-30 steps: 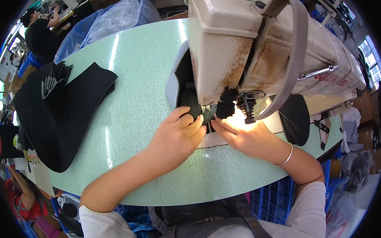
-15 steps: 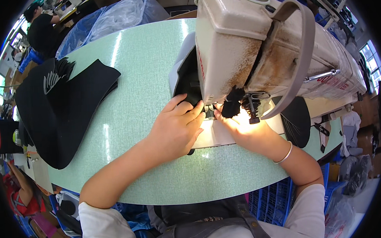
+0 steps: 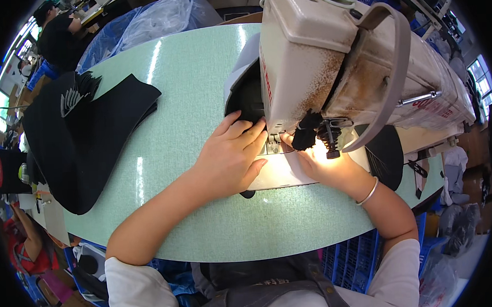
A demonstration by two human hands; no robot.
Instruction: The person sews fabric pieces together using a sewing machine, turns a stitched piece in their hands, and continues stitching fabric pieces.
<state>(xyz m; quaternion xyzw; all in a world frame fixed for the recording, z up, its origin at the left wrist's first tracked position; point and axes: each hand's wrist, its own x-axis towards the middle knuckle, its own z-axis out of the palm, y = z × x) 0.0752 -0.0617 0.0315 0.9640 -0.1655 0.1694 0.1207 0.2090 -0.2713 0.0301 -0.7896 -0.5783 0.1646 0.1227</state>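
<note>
A black fabric piece, dark and matte with a curved edge, is seen lying on the pale green table beneath the head of the worn cream sewing machine. It is pressed flat by the left hand, whose fingers are spread open and grasp nothing. The right hand is laid flat just beside the lit needle area; whether anything is pinched cannot be told. A stack of black fabric pieces is set well apart on the left.

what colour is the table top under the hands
Pale green table top, clearest in the head view.
</note>
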